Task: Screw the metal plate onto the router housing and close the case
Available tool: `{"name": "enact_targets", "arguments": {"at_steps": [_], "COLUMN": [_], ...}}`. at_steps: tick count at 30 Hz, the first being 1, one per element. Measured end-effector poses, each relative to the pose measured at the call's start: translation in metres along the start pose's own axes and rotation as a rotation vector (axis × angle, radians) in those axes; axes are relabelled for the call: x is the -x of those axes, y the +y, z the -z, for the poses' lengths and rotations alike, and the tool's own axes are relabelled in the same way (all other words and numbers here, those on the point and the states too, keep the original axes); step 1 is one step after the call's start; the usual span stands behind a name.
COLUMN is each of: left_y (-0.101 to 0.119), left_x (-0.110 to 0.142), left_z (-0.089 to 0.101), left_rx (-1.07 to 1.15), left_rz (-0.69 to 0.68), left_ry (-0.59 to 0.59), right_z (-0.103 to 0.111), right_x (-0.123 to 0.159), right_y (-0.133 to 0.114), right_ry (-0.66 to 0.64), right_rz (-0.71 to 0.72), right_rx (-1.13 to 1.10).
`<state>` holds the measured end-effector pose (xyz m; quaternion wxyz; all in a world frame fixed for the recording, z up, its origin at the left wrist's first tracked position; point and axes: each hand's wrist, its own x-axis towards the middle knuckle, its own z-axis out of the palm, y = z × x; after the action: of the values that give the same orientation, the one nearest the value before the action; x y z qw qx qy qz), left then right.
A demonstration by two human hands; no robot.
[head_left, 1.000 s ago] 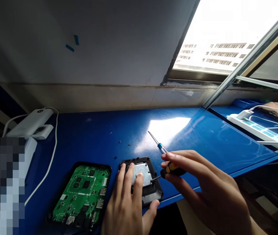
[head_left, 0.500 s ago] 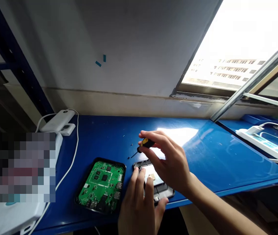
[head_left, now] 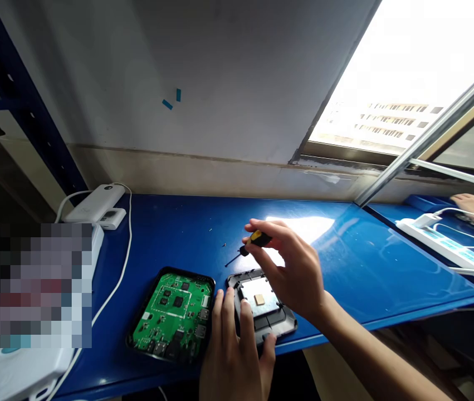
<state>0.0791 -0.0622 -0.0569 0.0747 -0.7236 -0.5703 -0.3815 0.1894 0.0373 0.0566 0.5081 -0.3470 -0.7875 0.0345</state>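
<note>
A small black-and-yellow screwdriver (head_left: 257, 239) is pinched in my right hand (head_left: 297, 267), its shaft slanting down to the left with the tip just over the blue table. One tiny dark screw (head_left: 224, 245) lies a little beyond that tip. My left hand (head_left: 234, 345) rests with fingers spread at the left edge of a black plastic cover (head_left: 276, 323), which has a silvery metal plate (head_left: 247, 292) and a tan square pad (head_left: 259, 300) inside. Left of that hand sits a black case holding a green circuit board (head_left: 170, 312), its face up.
White power banks or adapters (head_left: 97, 203) with a white cable (head_left: 126, 256) lie at the left, beside a blurred-out area. At far right are a white power strip (head_left: 441, 239) and another person's hand (head_left: 473, 203). A metal frame (head_left: 412, 145) stands by the window.
My right hand has moved slightly right, lifting the screwdriver tip away from where a small screw lay. My left hand has drawn back a little, uncovering more of the cover. The other person's hand shows more.
</note>
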Motion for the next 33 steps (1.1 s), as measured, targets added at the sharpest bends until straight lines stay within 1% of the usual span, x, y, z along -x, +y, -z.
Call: {"name": "enact_targets", "arguments": {"at_steps": [6, 11, 15, 19, 25, 33], "left_y": [-0.006, -0.009, -0.015, -0.019, -0.009, -0.009], "left_x": [0.003, 0.000, -0.002, -0.003, -0.003, -0.003], "left_z": [0.003, 0.007, 0.007, 0.005, 0.009, 0.009], "left_rx": [0.084, 0.090, 0.045, 0.009, 0.023, 0.014], "left_rz": [0.040, 0.022, -0.059, -0.129, -0.029, -0.042], "left_ry": [0.002, -0.038, -0.066, -0.035, -0.078, -0.072], "right_z": [0.032, 0.047, 0.048, 0.046, 0.043, 0.042], "right_x": [0.027, 0.045, 0.053, 0.058, 0.062, 0.064], "right_y": [-0.002, -0.006, -0.004, -0.001, 0.001, 0.005], "right_ry": [0.161, 0.214, 0.229, 0.231, 0.253, 0.230], "right_rz": [-0.178, -0.265, -0.289, -0.288, -0.281, -0.260], "right_rx": [-0.119, -0.171, -0.179, -0.210, -0.265, -0.288]}}
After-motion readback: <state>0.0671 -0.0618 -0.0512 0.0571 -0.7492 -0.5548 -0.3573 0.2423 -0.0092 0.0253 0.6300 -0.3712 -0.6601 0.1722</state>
